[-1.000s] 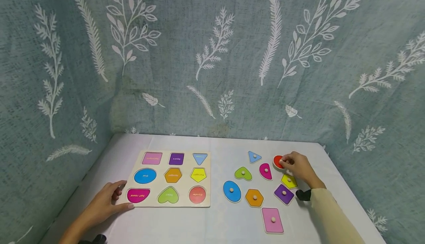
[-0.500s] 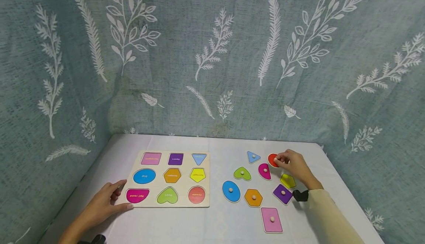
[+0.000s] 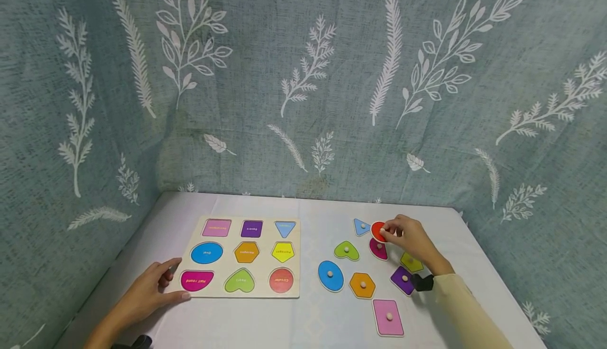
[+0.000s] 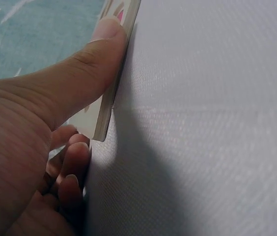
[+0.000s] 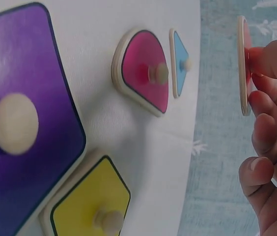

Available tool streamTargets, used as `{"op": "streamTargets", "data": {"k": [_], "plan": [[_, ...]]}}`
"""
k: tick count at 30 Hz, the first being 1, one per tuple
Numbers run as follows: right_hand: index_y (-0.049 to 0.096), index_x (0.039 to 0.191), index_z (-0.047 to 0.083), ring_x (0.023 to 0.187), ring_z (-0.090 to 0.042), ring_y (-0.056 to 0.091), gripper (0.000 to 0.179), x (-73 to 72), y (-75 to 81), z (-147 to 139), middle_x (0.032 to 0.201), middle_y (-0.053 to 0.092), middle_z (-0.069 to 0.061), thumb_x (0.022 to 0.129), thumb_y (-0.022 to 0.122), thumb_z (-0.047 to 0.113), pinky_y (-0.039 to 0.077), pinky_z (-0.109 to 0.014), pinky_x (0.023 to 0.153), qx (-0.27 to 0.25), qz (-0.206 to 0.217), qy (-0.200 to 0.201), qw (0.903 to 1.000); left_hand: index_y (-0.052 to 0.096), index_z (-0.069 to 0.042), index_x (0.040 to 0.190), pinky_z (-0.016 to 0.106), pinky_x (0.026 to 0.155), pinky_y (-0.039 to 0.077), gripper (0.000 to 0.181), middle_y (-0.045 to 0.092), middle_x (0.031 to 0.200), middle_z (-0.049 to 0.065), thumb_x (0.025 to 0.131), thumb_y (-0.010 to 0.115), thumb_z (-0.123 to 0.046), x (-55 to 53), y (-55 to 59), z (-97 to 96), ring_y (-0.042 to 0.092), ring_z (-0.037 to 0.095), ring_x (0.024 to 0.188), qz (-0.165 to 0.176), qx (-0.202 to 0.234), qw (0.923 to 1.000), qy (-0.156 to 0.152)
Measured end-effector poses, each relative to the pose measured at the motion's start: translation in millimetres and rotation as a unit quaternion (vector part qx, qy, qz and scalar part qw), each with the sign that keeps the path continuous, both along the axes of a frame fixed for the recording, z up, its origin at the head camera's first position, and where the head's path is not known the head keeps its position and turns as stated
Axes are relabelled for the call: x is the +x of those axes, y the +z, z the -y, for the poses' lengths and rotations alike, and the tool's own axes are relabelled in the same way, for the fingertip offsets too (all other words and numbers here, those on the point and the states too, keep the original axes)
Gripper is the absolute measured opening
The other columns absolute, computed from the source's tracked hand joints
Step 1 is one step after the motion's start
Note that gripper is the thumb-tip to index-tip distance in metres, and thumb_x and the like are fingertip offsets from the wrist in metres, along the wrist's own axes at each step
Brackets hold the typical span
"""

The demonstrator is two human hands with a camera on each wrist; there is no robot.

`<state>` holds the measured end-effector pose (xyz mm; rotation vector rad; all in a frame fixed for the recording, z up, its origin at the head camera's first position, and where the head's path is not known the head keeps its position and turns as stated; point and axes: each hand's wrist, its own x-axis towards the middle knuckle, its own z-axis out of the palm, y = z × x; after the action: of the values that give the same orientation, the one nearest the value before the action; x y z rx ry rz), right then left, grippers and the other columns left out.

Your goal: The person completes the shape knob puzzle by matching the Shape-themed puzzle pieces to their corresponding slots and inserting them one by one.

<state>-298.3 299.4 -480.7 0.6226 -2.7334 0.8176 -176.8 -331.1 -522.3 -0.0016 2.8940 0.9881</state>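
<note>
My right hand (image 3: 403, 233) pinches the knob of a red circular puzzle piece (image 3: 377, 231). In the right wrist view, that piece (image 5: 243, 64) is seen edge-on, raised off the table, its knob hidden by the fingers. Below it lie a magenta half-round piece (image 3: 378, 250) and a light blue triangle piece (image 3: 361, 227). At the left, my left hand (image 3: 152, 291) holds the near left corner of a wooden shape puzzle board (image 3: 256, 292). Its thumb (image 4: 87, 69) lies along the board's edge in the left wrist view, with the other fingers curled around the corner.
More knobbed pieces lie on the white table: green heart (image 3: 346, 251), blue oval (image 3: 330, 276), orange hexagon (image 3: 362, 286), purple square (image 3: 401, 279), yellow pentagon (image 3: 410, 261) and pink rectangle (image 3: 388, 318). A leaf-patterned cloth (image 3: 265, 85) hangs behind.
My right hand has carried the red circular piece leftward and up from the table, now overlapping the half-round piece in the head view. The left hand and board stay in place.
</note>
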Motion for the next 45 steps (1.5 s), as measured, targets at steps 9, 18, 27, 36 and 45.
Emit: {"op": "streamTargets", "data": {"k": [9, 18, 27, 36, 45], "plan": [[0.075, 0.090, 0.015, 0.070, -0.010, 0.050, 0.007, 1.1, 3.6, 12.8, 0.079, 0.056, 0.010, 0.091, 0.081, 0.019, 0.045, -0.024, 0.061, -0.001, 0.000, 0.020, 0.9998, 0.047, 0.006, 0.145, 0.036, 0.073, 0.046, 0.105, 0.047, 0.095, 0.009, 0.069, 0.093, -0.048, -0.3, 0.9, -0.5, 0.048, 0.025, 0.090, -0.009, 0.004, 0.9999, 0.005], [0.075, 0.089, 0.017, 0.069, -0.010, 0.051, 0.007, 4.0, 1.0, 28.6, 0.079, 0.056, 0.010, 0.090, 0.082, 0.019, 0.045, -0.025, 0.059, -0.008, 0.011, 0.033, 0.9994, 0.046, 0.009, 0.146, 0.034, 0.072, 0.046, 0.107, 0.046, 0.095, 0.008, 0.067, 0.095, -0.045, 0.1, -0.7, -0.4, 0.048, 0.023, 0.089, 0.003, 0.005, 1.0000, 0.005], [0.075, 0.089, 0.018, 0.070, -0.009, 0.050, 0.009, 7.7, -8.1, 38.9, 0.078, 0.055, 0.011, 0.088, 0.083, 0.019, 0.047, -0.024, 0.060, -0.017, 0.021, 0.048, 0.9985, 0.048, 0.008, 0.144, 0.034, 0.072, 0.047, 0.104, 0.046, 0.094, 0.008, 0.067, 0.095, -0.044, 1.2, -2.4, -2.0, 0.048, 0.023, 0.089, -0.010, -0.001, 0.9999, 0.005], [0.075, 0.087, 0.018, 0.067, -0.007, 0.049, 0.008, 9.7, -7.3, 57.0, 0.077, 0.054, 0.012, 0.090, 0.082, 0.020, 0.045, -0.024, 0.059, -0.026, 0.008, 0.093, 0.9953, 0.049, 0.006, 0.144, 0.035, 0.072, 0.047, 0.106, 0.046, 0.094, 0.008, 0.065, 0.096, -0.047, 0.7, -4.7, -4.2, 0.048, 0.024, 0.089, -0.020, -0.002, 0.9998, 0.007], [0.074, 0.090, 0.020, 0.070, -0.007, 0.051, 0.007, 11.9, -6.2, 75.6, 0.080, 0.057, 0.011, 0.093, 0.079, 0.023, 0.047, -0.023, 0.060, -0.034, 0.022, 0.115, 0.9925, 0.049, 0.005, 0.144, 0.034, 0.072, 0.048, 0.106, 0.047, 0.094, 0.008, 0.064, 0.096, -0.048, 1.3, -3.2, -2.6, 0.048, 0.023, 0.088, -0.019, -0.007, 0.9997, 0.009]]}}
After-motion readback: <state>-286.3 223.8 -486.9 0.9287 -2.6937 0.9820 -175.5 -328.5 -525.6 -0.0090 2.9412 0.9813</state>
